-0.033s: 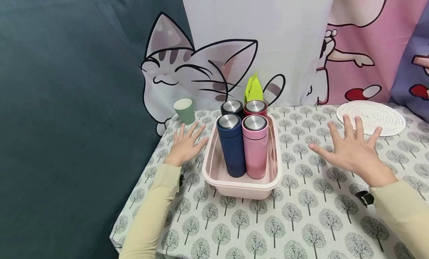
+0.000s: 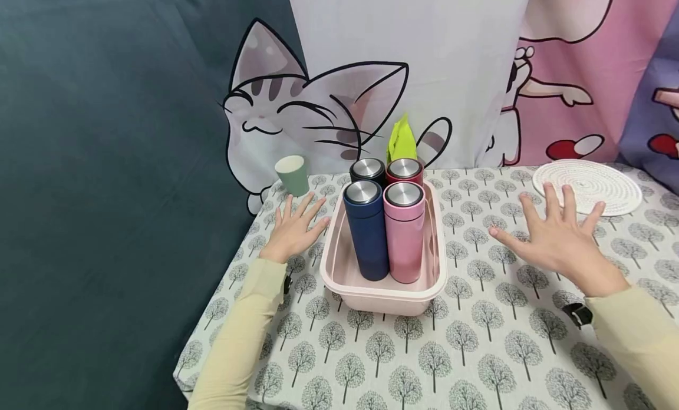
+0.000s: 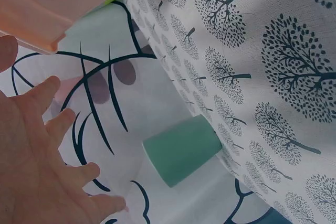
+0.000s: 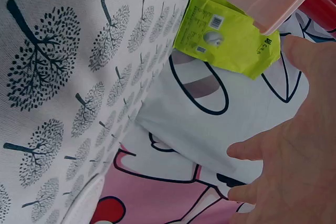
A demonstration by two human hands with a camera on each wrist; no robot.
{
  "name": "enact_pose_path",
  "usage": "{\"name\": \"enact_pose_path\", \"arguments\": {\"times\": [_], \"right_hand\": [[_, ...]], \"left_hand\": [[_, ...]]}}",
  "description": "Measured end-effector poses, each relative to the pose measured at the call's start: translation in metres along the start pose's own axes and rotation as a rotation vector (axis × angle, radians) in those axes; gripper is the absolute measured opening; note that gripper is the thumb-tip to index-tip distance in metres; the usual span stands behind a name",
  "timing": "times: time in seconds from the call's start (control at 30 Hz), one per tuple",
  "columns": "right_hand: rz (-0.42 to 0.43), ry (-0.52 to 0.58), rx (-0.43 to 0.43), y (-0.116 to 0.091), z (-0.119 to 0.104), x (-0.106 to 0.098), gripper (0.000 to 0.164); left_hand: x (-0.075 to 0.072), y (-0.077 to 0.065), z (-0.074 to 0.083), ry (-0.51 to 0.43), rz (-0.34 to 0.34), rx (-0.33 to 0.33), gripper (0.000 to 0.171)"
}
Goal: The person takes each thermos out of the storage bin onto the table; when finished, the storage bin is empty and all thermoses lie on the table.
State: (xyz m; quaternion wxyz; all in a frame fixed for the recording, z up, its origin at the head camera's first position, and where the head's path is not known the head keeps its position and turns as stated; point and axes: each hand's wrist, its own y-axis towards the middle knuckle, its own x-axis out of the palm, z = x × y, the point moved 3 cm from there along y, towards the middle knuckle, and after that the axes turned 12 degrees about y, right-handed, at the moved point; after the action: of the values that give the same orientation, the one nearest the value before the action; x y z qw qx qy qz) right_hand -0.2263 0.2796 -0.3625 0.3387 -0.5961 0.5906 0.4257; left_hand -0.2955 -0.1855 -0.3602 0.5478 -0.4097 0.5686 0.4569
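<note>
A pale pink plastic tub (image 2: 384,304) stands on the table with steel-topped thermos bottles upright in it. In front are a navy thermos (image 2: 368,245) and a pink thermos (image 2: 405,245); behind them, a black thermos (image 2: 368,169) and a red thermos (image 2: 411,173) are partly hidden. Just left of the tub, my left hand (image 2: 294,230) has its fingers spread and holds nothing. My right hand (image 2: 562,245), also spread and holding nothing, is farther off on the tub's right. A green cup (image 2: 294,180) is beyond the left fingertips.
Behind the tub stands a bright yellow-green packet (image 2: 402,142), seen more fully in the right wrist view. A white round woven mat (image 2: 615,189) lies at the back right. A tree-patterned cloth (image 2: 382,363) covers the table, with a cartoon curtain (image 2: 451,74) behind.
</note>
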Motion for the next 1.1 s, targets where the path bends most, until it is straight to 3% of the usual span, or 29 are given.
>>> {"name": "enact_pose_path", "arguments": {"times": [0.13, 0.27, 0.37, 0.5, 0.8, 1.1], "right_hand": [[0.022, 0.066, -0.017, 0.000, -0.003, -0.001, 0.099], [0.097, 0.268, -0.053, -0.001, -0.014, -0.006, 0.090], [0.162, 0.413, -0.067, -0.006, -0.026, -0.011, 0.078], [0.219, 0.537, -0.086, -0.012, -0.046, -0.013, 0.069], [0.172, 0.694, -0.193, -0.016, -0.095, -0.002, 0.062], [0.134, 0.708, -0.277, -0.007, -0.130, 0.018, 0.069]], "left_hand": [[-0.003, -0.001, 0.000, -0.072, -0.004, 0.011, 0.066], [-0.009, -0.003, 0.002, -0.300, -0.052, 0.039, 0.065], [-0.013, -0.004, 0.008, -0.430, -0.104, 0.060, 0.054], [-0.018, -0.003, 0.018, -0.493, -0.106, 0.077, 0.036], [-0.018, -0.001, 0.029, -0.862, -0.179, -0.061, 0.026], [-0.016, -0.003, 0.029, -0.893, -0.189, -0.094, 0.026]]}}
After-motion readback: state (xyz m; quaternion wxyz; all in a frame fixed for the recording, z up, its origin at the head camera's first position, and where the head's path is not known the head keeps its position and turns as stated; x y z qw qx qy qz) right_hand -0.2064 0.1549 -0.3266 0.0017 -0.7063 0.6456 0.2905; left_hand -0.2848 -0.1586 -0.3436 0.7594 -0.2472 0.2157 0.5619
